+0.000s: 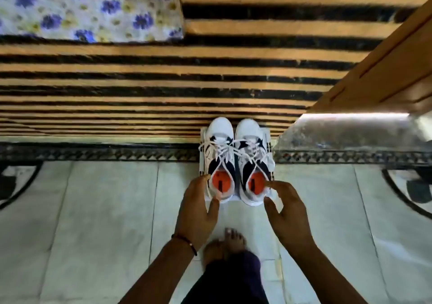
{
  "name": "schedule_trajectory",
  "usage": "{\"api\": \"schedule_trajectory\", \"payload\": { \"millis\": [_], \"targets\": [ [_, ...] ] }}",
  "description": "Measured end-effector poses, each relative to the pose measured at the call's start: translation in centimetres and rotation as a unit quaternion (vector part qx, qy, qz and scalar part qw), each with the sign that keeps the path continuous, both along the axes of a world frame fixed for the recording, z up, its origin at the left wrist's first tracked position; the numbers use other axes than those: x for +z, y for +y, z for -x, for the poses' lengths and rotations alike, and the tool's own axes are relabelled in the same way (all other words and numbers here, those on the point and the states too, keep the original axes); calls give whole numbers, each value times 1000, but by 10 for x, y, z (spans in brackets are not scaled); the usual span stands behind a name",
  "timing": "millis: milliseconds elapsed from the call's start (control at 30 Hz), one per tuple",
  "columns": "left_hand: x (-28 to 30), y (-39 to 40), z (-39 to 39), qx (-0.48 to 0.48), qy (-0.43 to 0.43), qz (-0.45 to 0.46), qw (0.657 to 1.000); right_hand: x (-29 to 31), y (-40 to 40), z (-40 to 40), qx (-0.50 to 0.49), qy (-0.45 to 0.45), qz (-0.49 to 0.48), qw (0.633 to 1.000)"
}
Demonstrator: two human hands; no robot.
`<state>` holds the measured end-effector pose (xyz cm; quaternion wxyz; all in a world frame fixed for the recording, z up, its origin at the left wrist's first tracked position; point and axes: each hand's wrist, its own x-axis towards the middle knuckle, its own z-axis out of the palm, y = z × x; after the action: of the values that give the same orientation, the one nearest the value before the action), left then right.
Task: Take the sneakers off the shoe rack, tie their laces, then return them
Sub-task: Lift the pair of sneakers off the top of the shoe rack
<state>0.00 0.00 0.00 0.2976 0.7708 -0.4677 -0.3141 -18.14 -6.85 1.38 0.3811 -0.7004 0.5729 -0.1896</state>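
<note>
Two white sneakers with dark panels and orange insoles stand side by side, toes pointing away from me: the left sneaker (219, 154) and the right sneaker (253, 156). Both rest on a small white rack (202, 163) whose edges show beside them. Their white laces lie crossed over the tongues. My left hand (198, 212) touches the heel of the left sneaker, thumb behind it and fingers along its outer side. My right hand (286, 212) has its fingers spread at the heel of the right sneaker, fingertip on the collar.
A slatted wooden bed frame (140, 81) fills the far half, with a floral mattress (88, 7) at the top left. A wooden panel (385, 70) angles down the right. Pale floor tiles (98, 222) lie below, with my bare foot (224, 245) behind the sneakers.
</note>
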Motion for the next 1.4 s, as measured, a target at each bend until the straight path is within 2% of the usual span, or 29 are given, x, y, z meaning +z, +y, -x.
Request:
{"api": "schedule_trajectory", "payload": {
  "millis": [100, 233, 333, 367, 600, 700, 800, 1167, 1300, 1400],
  "targets": [
    [-41, -8, -1, 27, 9, -36, 999, -54, -7, -1, -132, -31, -107, 985],
    [-84, -20, 1, 55, 65, -109, 990, -102, -15, -5, -292, -97, -300, 903],
    [-106, -27, 5, 92, 111, -147, 978, -122, -23, -10, -352, -195, -392, 827],
    [-110, -28, 7, 100, 125, -152, 975, -125, -24, -12, -350, -203, -400, 822],
    [-111, -45, 11, 171, 185, -196, 948, -130, -38, -22, -297, -99, -373, 873],
    [-113, -55, 12, 238, 264, -233, 905, -136, -47, -24, -310, -101, -405, 854],
    [-127, -58, 17, 277, 276, -239, 889, -143, -53, -26, -354, -128, -423, 825],
    [-128, -13, 45, 314, 267, -190, 891, -128, -14, -16, -359, -221, -390, 819],
    [-121, 34, 63, 315, 269, -173, 894, -120, 34, -5, -350, -243, -361, 830],
    [-111, 74, 76, 300, 239, -173, 907, -118, 83, 2, -354, -256, -349, 829]
  ]
}}
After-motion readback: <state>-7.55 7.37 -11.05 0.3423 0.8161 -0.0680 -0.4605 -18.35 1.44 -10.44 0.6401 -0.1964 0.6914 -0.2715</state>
